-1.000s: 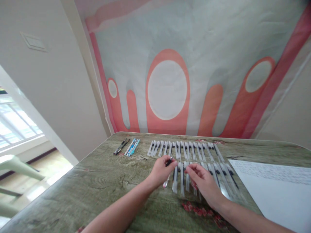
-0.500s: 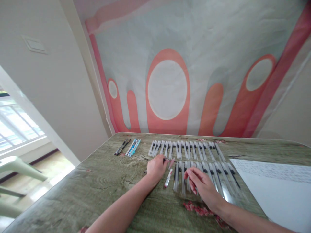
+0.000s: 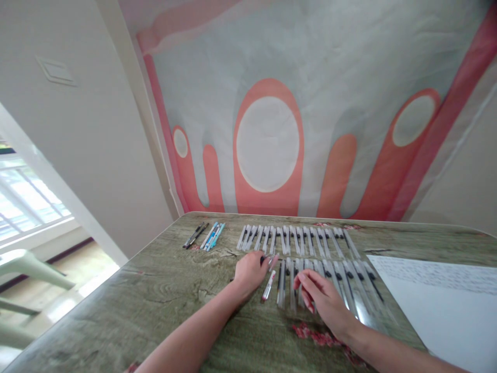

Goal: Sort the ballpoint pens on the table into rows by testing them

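My left hand [image 3: 250, 270] lies low over the table, its fingers closed round a pen [image 3: 274, 261] with a clear barrel and a pinkish end that sticks out to the right. Much of that pen is covered by the hand. Just below it lies a short clear-and-white piece with red ends [image 3: 268, 285]. My right hand [image 3: 320, 295] hovers at the front row of clear pens [image 3: 337, 277], fingers loosely bent and apart, with nothing visible in them. Behind, a second row of clear pens [image 3: 287, 239] lies side by side.
Two dark pens [image 3: 196, 235] and several blue and white pens [image 3: 213, 236] lie at the back left of the wood-patterned table [image 3: 163, 305]. A sheet of paper with writing [image 3: 454, 305] covers the right side. A patterned wall covering [image 3: 267, 202] rises behind the table.
My left hand has shifted slightly down towards me, and more of the pen at its fingertips shows. My right hand has barely moved.
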The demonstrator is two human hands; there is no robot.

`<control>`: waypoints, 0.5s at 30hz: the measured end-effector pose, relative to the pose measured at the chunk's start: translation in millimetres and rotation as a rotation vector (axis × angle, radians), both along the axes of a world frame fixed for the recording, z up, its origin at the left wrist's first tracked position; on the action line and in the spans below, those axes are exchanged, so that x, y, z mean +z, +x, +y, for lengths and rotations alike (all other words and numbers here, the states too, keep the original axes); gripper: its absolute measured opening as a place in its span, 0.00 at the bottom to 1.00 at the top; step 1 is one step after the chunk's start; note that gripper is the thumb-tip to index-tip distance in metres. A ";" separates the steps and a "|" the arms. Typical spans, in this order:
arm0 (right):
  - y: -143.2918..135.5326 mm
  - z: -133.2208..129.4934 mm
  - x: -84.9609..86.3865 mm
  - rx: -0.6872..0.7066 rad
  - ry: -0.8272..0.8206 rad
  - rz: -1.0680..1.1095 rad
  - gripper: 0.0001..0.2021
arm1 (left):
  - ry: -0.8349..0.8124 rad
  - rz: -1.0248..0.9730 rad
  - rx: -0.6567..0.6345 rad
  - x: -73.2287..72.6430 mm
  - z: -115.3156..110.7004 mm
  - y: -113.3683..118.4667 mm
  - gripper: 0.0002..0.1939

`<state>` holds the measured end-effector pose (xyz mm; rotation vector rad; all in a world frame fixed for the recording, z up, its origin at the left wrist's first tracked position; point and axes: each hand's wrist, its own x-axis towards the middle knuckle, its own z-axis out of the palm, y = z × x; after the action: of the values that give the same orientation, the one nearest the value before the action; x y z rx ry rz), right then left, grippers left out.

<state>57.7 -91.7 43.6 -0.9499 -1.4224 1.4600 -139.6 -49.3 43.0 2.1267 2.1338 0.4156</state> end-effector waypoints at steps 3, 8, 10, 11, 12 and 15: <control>-0.2 -0.2 1.0 0.002 -0.006 0.001 0.17 | -0.016 0.002 -0.008 -0.7 0.1 -1.8 0.24; -0.9 -0.6 2.7 -0.003 -0.016 -0.014 0.18 | -0.054 -0.012 -0.030 1.4 -1.4 -1.3 0.19; -1.1 -0.7 2.6 0.001 -0.017 -0.016 0.18 | -0.065 -0.029 -0.033 1.9 -1.9 -0.4 0.18; -1.1 -0.7 2.5 0.003 -0.017 -0.015 0.18 | -0.068 -0.037 -0.031 1.9 -2.0 0.1 0.18; -1.1 -0.7 2.4 0.004 -0.018 -0.012 0.18 | -0.069 -0.046 -0.033 1.7 -2.1 0.5 0.18; -0.7 -0.8 2.0 0.005 -0.019 -0.010 0.18 | -0.061 -0.077 -0.040 1.0 -1.6 1.0 0.16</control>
<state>57.0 -92.5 45.6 -0.9670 -1.4218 1.4765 -138.6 -50.9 44.1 2.0814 2.0327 0.4157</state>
